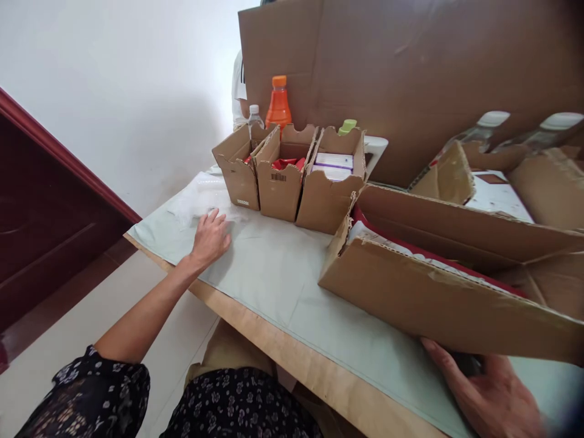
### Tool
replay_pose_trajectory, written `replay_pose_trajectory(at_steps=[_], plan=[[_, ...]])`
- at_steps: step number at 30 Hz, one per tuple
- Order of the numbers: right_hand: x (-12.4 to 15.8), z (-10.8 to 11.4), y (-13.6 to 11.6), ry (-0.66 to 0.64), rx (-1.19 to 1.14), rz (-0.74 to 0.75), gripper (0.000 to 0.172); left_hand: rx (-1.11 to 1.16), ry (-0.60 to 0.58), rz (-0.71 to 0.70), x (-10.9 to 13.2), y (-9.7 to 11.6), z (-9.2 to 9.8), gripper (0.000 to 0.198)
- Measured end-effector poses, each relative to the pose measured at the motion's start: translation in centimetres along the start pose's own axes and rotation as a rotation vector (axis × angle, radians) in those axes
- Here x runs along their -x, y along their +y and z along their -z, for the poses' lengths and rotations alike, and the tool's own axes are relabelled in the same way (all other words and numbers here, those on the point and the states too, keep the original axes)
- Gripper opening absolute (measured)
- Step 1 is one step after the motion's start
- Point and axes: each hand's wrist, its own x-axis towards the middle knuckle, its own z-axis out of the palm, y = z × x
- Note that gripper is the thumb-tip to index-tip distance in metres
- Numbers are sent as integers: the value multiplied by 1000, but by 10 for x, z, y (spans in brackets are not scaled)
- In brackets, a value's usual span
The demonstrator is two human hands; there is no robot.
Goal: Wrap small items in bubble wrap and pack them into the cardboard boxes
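Observation:
My left hand (pixel 211 236) lies palm down on the cloth-covered table, fingers spread and holding nothing. Its fingertips are at the edge of a piece of clear plastic wrap (pixel 201 198). At the lower right, my right hand (pixel 495 392) is against the front bottom edge of a long cardboard box (pixel 438 292). A dark thing (pixel 466 364) shows between its thumb and fingers, too hidden to name. The fingertips are out of sight by the box. Inside that box stand a dark red flat item (pixel 456 267) and white packaging.
Three small cardboard bins (pixel 278 191) stand in a row, holding red packets and white boxes (pixel 334 160). Behind them are an orange bottle (pixel 278 106) and a clear bottle (pixel 255 115). A tall cardboard sheet (pixel 365 73) backs the table. Another bin (pixel 449 173) stands at right.

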Motion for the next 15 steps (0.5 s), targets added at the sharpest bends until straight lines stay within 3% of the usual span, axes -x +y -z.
replay_pose_trajectory(at_steps=[2,5,8,12,15], plan=[[3,0,-5,-71,-22,-90,47,36,53,-4,3,15,11,31],[1,-3,-5,-57,-48,-76,52,223,158,-4,26,53,41,41],[2,-5,3,9,-59,31,58,855,217,93,53,92,77,44],[41,0,7,224,-55,86,76,1324,95,177,67,118,111,41],[95,6,-8,363,-278,109,69,1478,-44,241,70,130,114,46]])
